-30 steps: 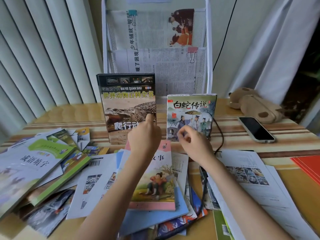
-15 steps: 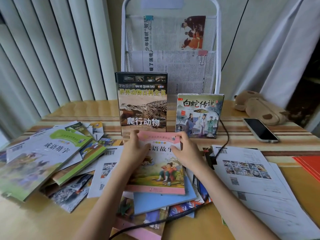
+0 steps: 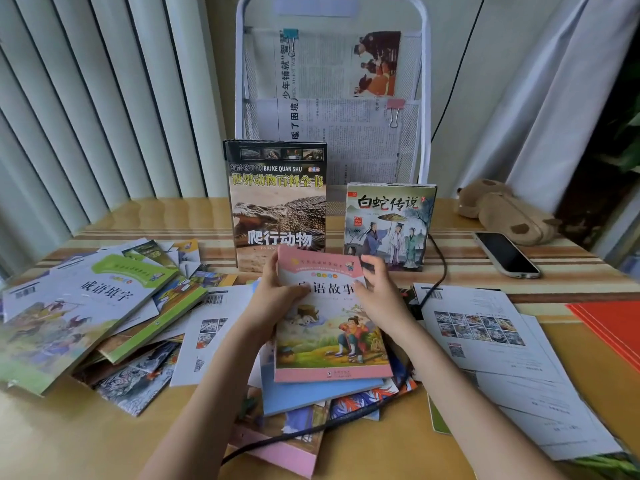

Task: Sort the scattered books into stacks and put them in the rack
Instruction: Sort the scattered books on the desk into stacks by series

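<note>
Green-edged book (image 3: pixel 74 306) tops a slumped pile at left of frame, on the wooden table (image 3: pixel 69 441). Center: left hand (image 3: pixel 277 292) grips the pink storybook (image 3: pixel 329 320) at its upper left edge, fingers curled round it; right hand (image 3: pixel 379 289) pinches the upper right edge. Pink storybook sits on a loose heap of books, top end tilted up. Behind it, crocodile book (image 3: pixel 277 202) and white-snake book (image 3: pixel 389 223) stand upright before the white rack (image 3: pixel 424 109). Right of frame: loose sheets (image 3: pixel 502 341), phone (image 3: pixel 505 254), plush toy (image 3: pixel 502 209).
</note>
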